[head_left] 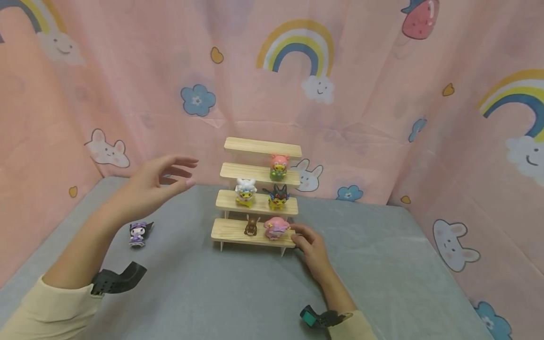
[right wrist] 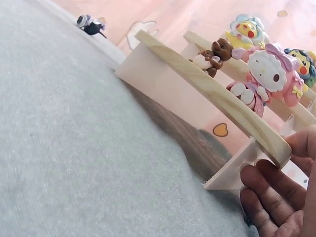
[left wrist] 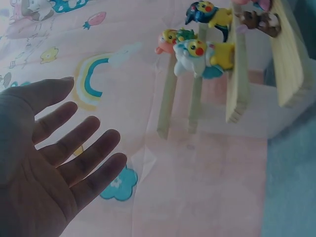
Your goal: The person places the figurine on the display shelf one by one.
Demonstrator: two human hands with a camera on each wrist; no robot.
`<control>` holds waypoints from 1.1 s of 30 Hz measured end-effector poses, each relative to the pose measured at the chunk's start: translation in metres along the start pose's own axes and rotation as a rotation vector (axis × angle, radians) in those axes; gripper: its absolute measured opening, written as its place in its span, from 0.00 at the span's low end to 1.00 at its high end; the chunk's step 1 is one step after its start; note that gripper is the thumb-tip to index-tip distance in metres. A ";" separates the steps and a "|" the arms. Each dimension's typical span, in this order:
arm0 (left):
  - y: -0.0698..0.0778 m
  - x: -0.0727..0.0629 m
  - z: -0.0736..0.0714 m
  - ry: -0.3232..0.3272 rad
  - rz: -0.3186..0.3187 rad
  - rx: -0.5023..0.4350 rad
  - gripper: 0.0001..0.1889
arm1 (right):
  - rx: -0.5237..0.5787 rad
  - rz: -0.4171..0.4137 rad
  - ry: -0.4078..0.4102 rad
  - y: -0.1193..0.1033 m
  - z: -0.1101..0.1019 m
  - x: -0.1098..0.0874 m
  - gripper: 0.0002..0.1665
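A four-tier wooden display stand point(head_left: 238, 230) rises from the table, with clear side supports. My right hand point(head_left: 313, 250) pinches the right end of its lowest shelf, thumb at the edge and fingers below in the right wrist view. Beside that hand sits a pink-hooded figurine point(right wrist: 269, 76), with a brown figurine point(head_left: 251, 225) to its left. One tier up stand a white-hooded yellow figurine point(head_left: 245, 192) and a black-eared yellow figurine point(head_left: 278, 197). A pink-and-green figurine point(head_left: 278, 167) occupies the third shelf. Left of the stand, my left hand point(head_left: 148, 186) hovers with fingers spread, holding nothing.
On the left part of the grey table cover point(head_left: 182, 293) stands a black-and-purple figurine point(head_left: 138, 234), under the left forearm's right side. A pink patterned curtain point(head_left: 365, 108) hangs behind the stand and along both sides.
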State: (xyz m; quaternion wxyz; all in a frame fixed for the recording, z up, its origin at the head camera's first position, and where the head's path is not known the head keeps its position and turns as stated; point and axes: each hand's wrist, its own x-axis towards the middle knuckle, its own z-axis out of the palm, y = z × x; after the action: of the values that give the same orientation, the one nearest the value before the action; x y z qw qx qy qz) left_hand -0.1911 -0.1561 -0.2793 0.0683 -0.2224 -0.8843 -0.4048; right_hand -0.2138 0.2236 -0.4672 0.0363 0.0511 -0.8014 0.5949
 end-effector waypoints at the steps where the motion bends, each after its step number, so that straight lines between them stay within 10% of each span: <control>1: -0.002 -0.004 -0.001 0.011 -0.002 0.018 0.24 | 0.000 0.003 0.001 0.000 0.000 0.000 0.17; 22: -0.084 -0.078 -0.026 0.265 -0.183 0.046 0.22 | -0.009 -0.001 0.014 -0.003 0.002 -0.001 0.17; 33: -0.099 -0.085 -0.026 0.184 -0.227 0.153 0.25 | -0.021 0.006 0.025 -0.002 0.001 -0.002 0.17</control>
State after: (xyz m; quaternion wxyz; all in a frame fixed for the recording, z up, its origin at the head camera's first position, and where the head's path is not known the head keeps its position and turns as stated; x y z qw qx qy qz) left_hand -0.1617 -0.2609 -0.3558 0.1195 -0.0771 -0.9221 -0.3599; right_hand -0.2113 0.2224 -0.4662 0.0448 0.0409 -0.8072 0.5872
